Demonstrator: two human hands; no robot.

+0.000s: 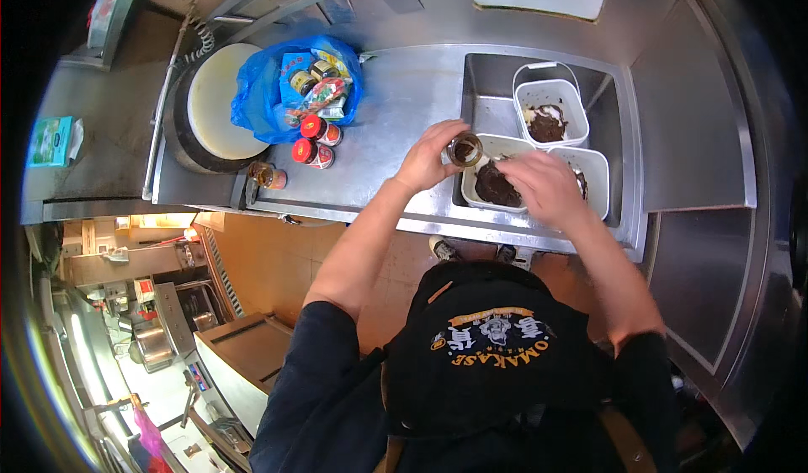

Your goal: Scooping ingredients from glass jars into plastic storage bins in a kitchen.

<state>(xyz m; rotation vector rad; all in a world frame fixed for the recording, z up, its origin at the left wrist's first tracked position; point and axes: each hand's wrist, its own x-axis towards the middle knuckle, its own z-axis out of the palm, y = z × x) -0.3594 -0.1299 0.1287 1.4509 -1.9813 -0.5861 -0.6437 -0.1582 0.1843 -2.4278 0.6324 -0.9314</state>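
Observation:
My left hand grips a small glass jar with its open mouth facing up and dark brown residue inside. The jar is above the left edge of a white plastic tub that holds a dark brown paste. My right hand is over the same tub, close to the jar, fingers drawn together and blurred. Whether a thin utensil sits between those fingers cannot be made out. Partly covered by my right hand is a second white tub with dark paste. Behind them stands a white bucket with a handle, also holding brown paste.
The tubs stand in a steel sink. Left on the counter are a blue plastic bag of jars and packets, two red-lidded jars, opened glass jars and a round white board. A steel panel rises at right.

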